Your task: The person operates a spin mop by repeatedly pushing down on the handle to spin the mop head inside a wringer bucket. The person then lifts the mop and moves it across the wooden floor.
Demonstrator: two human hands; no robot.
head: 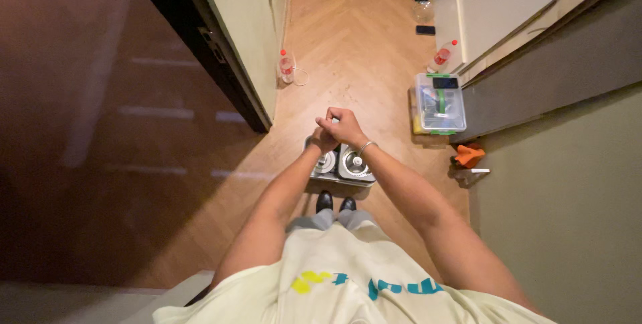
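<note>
Standing person, head view straight down. Both hands meet in front of the body, directly above a metal tray [314, 175] on the wood floor [354, 43].

Left hand [324, 140]: fingers curled shut, closed against the right hand. Right hand [347, 125]: fingers also curled, wrapped partly over the left; a bracelet [365, 146] sits on its wrist. A small pale bit shows at the top of the clasp, too small to tell what it is, so I cannot tell whether either hand really grips a thing or only the other hand.

The tray holds two round metal containers [354, 164] side by side, lids or tops up. Its long axis runs left to right across the view. It lies just below the hands in the picture, between the hands and the black shoes [336, 201], touching or nearly touching the shoe tips. How far the hands stand above the tray cannot be told. The left hand sits over the tray's left container, the right hand higher in frame and slightly right; the left looks the nearer to the tray.

Right of the tray, near the wall: clear box [439, 104] with green clips, an orange tool [468, 155] beside it. Left of the tray, by the door frame: plastic bottle [286, 66]. Another bottle [444, 55] stands beyond the box.
</note>
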